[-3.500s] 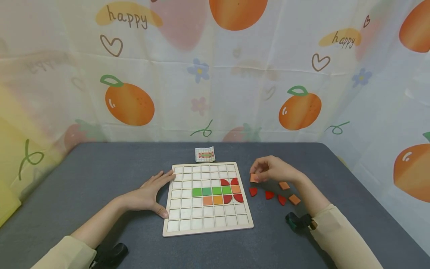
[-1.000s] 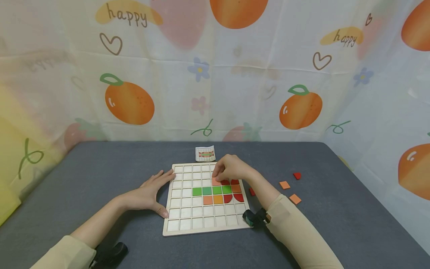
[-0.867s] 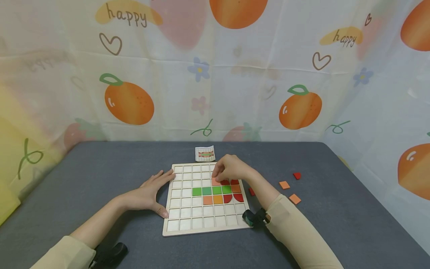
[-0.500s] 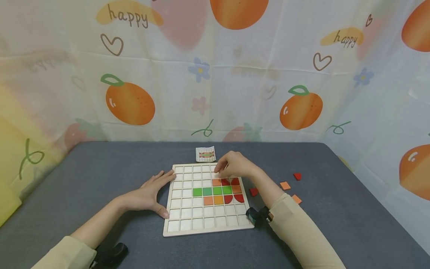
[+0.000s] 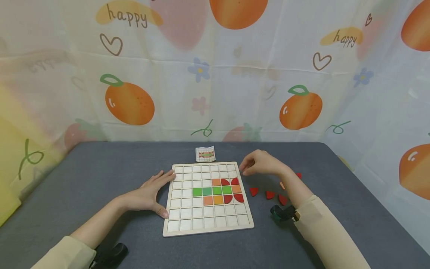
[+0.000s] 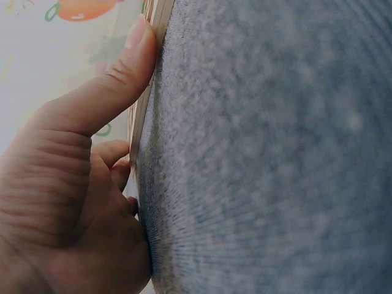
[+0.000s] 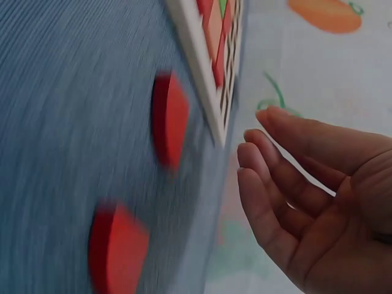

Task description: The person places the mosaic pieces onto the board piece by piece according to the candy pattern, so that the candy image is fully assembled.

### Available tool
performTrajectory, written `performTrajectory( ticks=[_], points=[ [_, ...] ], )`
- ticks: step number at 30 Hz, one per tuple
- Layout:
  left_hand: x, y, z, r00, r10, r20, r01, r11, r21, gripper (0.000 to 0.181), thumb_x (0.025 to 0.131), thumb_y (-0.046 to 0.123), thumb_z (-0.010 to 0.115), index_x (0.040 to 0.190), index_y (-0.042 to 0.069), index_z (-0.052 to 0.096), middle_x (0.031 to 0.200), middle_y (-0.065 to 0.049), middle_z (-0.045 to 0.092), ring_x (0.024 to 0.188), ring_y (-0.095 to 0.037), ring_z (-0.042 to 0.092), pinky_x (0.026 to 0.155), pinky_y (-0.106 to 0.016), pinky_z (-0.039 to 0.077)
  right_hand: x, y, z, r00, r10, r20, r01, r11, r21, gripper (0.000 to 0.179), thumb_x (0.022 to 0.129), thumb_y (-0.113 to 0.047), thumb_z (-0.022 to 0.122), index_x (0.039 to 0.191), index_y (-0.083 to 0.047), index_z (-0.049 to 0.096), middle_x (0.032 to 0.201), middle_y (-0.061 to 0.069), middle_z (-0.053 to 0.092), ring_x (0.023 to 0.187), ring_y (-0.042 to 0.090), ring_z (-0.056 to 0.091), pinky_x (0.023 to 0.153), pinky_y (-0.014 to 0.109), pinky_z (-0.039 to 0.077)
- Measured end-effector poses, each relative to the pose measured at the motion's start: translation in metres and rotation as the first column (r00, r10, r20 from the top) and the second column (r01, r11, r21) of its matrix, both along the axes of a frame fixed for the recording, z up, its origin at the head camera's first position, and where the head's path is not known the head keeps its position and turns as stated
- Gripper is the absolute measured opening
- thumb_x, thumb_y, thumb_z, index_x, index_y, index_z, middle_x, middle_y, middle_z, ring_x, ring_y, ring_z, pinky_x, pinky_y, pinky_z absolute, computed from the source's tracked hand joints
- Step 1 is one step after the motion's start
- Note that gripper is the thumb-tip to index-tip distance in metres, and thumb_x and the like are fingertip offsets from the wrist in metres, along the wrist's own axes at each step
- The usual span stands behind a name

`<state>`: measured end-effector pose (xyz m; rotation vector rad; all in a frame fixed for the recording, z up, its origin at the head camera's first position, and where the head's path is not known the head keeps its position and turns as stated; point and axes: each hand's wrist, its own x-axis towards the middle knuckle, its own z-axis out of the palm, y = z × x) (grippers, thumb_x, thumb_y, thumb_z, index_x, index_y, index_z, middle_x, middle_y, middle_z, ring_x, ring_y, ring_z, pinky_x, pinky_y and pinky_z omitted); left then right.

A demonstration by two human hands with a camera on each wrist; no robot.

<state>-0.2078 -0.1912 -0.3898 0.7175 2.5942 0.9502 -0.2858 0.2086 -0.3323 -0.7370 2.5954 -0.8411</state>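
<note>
My left hand rests with spread fingers against the left edge of a white gridded board; its thumb touches the rim in the left wrist view. Green tiles, orange tiles and red rounded tiles fill several squares at the board's right and middle. My right hand hovers just off the board's upper right corner, fingers loosely bent and holding nothing. Below it on the table lie red pieces, two of them close by in the right wrist view. Its forearm hides part of an orange tile.
A small pattern card lies behind the board. Another red piece lies to the right, partly behind the right arm. Dark wrist cameras sit on both wrists. A fruit-print curtain hangs behind the grey table.
My right hand brought an orange tile from the table to the board, beside the upper red tiles, let go, and moved back right. The left hand has stayed still.
</note>
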Motion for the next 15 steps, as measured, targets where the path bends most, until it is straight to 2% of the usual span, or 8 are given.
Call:
performTrajectory(
  ticks=[9,15],
  points=[
    [-0.002,0.001,-0.002,1.0,0.003,-0.007,-0.003,1.0,-0.009,0.123,0.062,0.045,0.091,0.157,0.004,0.023,0.167,-0.018,0.011,0.152,-0.052,-0.001,0.11,-0.079,0.003,0.006,0.047,0.003,0.997,-0.061,0.055,0.056,0.996,0.074,0.024,0.088,-0.015,0.073,0.109,-0.005,0.073,0.103,0.008,0.075,0.09,0.014,0.07,0.082,0.034,0.058],
    [-0.002,0.001,-0.002,1.0,-0.001,-0.01,0.001,1.0,-0.005,0.122,0.063,0.044,0.091,0.157,0.004,0.023,0.167,-0.019,0.011,0.151,-0.052,-0.001,0.11,-0.079,0.003,0.01,0.07,-0.002,0.993,-0.066,0.095,0.056,0.994,0.099,0.025,0.087,-0.015,0.074,0.11,-0.004,0.071,0.103,0.009,0.075,0.089,0.012,0.069,0.081,0.032,0.057]
  ],
)
